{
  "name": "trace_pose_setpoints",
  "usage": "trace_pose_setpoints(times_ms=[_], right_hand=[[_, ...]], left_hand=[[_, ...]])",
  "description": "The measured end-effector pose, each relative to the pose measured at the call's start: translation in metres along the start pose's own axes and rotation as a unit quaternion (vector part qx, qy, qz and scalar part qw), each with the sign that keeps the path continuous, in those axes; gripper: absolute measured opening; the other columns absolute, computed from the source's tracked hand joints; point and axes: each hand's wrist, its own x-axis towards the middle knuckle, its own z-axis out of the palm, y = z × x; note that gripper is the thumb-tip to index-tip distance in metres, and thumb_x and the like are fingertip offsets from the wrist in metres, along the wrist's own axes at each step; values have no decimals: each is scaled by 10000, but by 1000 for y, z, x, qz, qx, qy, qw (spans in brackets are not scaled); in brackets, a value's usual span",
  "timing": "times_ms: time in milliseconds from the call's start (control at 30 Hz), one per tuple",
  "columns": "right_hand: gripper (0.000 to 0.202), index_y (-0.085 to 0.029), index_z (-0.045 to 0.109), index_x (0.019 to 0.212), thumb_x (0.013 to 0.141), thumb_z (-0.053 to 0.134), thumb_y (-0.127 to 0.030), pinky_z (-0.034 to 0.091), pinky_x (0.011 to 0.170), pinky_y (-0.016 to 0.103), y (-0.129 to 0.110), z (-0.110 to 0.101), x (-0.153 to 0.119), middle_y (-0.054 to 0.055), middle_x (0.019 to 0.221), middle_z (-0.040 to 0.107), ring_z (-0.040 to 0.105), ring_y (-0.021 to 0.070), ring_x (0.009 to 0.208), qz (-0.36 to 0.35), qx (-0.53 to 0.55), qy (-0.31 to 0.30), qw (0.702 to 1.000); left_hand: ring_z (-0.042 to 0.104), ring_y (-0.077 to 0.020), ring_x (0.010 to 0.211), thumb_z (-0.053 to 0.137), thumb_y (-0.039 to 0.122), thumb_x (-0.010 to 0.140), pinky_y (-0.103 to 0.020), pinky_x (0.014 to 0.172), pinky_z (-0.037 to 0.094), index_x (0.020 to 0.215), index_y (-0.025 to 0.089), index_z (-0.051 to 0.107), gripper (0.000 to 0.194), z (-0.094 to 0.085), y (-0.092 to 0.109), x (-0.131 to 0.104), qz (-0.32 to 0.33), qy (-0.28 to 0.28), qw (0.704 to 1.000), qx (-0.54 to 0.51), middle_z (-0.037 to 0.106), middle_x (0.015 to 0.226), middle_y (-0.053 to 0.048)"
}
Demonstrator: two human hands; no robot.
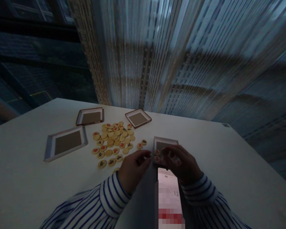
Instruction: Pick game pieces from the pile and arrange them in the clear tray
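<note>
My right hand (182, 163) is over a shallow open box (166, 139), its fingertips pinched on a round xiangqi piece, mostly hidden by the fingers. Red-marked xiangqi pieces (157, 159) lie along the box's near left side. Just left of that box is my left hand (135, 169), with thumb and forefinger brought together; dim light hides what, if anything, is between them. Beyond and left of it spreads a loose heap of pale xiangqi pieces (116, 136), some with red or black characters, some blank side up. Two pieces (139, 145) sit apart, between heap and box.
Three more shallow trays stand on the white table (216, 165): one at left (47, 152), one at back left (90, 116) and one at back centre (138, 119). A lit phone (168, 183) lies between my forearms. String curtains (138, 57) hang behind the far edge.
</note>
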Motion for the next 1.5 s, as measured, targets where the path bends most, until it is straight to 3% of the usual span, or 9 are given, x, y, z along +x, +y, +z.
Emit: trace_pose_setpoints(times_ms=[167,367,867,1133,1300,1500], right_hand=[[184,-179,554,954,770,547,-184,486,561,264,13,0,-2,35,764,612,541,116,588,6,-24,1,1000],[160,-174,576,937,781,555,-201,483,572,280,20,2,-5,48,762,620,556,127,601,17,-57,-10,998],[178,-167,608,944,838,507,-267,503,602,293,30,-5,-4,78,831,649,590,141,649,53,-73,-23,996],[169,-168,586,877,826,522,-315,480,550,259,29,-17,2,32,702,598,557,123,604,102,-61,11,993],[166,-176,586,911,829,509,-298,482,546,259,28,-13,1,31,706,606,555,122,601,89,-47,2,995],[160,-183,603,937,810,517,-229,507,600,284,32,-4,-4,65,799,648,587,141,663,26,-30,-34,999]], left_hand=[[592,-149,639,526,245,734,-276,614,483,935,164,653,251,1,-5,-3,89,25,988,128,677,777,-58],[609,-166,680,516,208,735,-309,655,508,951,149,638,255,1,-9,-3,160,39,970,181,676,779,-69],[639,-200,743,491,183,765,-350,687,537,976,110,629,263,1,-8,-4,229,17,946,229,687,831,-116],[628,-196,799,495,171,759,-354,749,519,993,156,613,263,4,-14,-5,251,18,942,224,684,855,-89],[629,-187,762,488,186,768,-339,715,525,986,152,618,256,3,-11,-5,253,7,940,227,685,848,-89],[629,-189,746,492,178,756,-329,681,530,968,153,624,251,2,-7,-5,261,4,938,229,686,825,-84]])
